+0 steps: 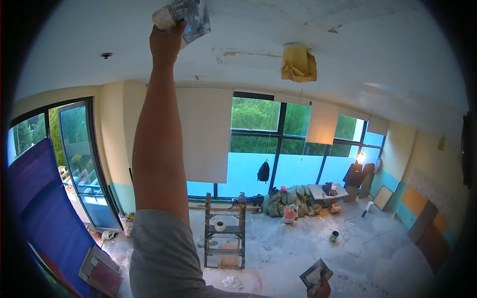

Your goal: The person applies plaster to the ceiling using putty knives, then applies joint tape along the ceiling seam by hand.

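My left hand (166,45) is raised high on a stretched arm with a grey sleeve. Its fingers are closed around a wide putty knife (196,22), whose smeared blade is up by the white ceiling (243,30); I cannot tell whether it touches. Low at the right, my right hand (323,289) grips a second putty knife (316,274) with a squarish, putty-streaked blade. The frame's lower edge cuts off part of that hand. A long patched strip (248,56) runs along the ceiling to the right of my left hand.
Yellow-brown paper (299,62) wraps a ceiling fitting. Below stands a stepladder (224,231) with a white roll on it. Full sacks (285,201), a small table (328,191) and a dark can (334,236) stand on the dusty floor. A cable (355,243) lies at the right.
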Demonstrator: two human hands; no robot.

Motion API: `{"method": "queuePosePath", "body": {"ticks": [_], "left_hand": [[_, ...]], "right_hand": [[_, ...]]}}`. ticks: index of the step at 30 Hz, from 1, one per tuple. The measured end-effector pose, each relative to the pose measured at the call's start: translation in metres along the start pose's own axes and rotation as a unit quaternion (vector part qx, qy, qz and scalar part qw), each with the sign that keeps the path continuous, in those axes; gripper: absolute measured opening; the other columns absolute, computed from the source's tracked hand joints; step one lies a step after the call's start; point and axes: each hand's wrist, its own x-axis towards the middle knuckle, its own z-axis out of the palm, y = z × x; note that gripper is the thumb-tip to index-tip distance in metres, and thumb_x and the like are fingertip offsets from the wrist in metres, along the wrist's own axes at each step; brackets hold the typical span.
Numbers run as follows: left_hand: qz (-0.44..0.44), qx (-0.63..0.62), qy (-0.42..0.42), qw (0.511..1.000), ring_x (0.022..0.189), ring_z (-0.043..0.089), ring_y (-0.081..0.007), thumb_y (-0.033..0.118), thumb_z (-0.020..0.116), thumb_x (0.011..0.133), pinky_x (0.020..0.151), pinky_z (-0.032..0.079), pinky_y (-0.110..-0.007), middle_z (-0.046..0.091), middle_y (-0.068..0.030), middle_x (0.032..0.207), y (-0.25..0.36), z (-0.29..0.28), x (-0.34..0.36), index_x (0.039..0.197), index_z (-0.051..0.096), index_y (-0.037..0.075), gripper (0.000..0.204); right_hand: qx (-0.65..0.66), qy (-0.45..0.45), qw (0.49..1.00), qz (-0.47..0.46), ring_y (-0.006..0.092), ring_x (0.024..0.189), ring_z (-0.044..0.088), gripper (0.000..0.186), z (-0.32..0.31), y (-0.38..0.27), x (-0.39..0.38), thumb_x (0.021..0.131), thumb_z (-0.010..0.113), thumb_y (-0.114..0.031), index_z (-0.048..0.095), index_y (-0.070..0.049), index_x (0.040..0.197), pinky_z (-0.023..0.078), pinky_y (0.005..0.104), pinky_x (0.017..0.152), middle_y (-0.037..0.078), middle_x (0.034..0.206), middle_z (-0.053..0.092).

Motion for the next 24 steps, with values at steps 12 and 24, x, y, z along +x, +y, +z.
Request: {"method": "queuePosePath", "body": {"ticks": [12,24], "left_hand": [[0.041,0.243,0.089,0.965,0.098,0.065,-0.034,0.05,0.077,0.076,0.086,0.05,-0.041,0.066,-0.0205,0.105,-0.03,0.006,0.073,0.113,0.056,-0.005,0.069],[0.313,0.315,0.059,0.894,0.098,0.062,-0.0389,0.031,0.068,0.087,0.088,0.048,-0.045,0.063,-0.0206,0.107,-0.019,-0.014,0.037,0.115,0.053,-0.006,0.049]], "right_hand": [[0.593,-0.073,0.616,0.513,0.0167,0.085,0.056,0.046,0.021,-0.05,0.051,0.096,0.055,-0.013,0.046,-0.008,0.141,0.053,0.0271,0.067,0.006,0.109,0.059],[0.68,-0.069,0.439,0.583,0.0193,0.089,0.056,0.056,0.046,-0.057,0.047,0.093,0.058,-0.02,0.041,-0.013,0.146,0.054,0.0299,0.07,0.011,0.12,0.058]]}}
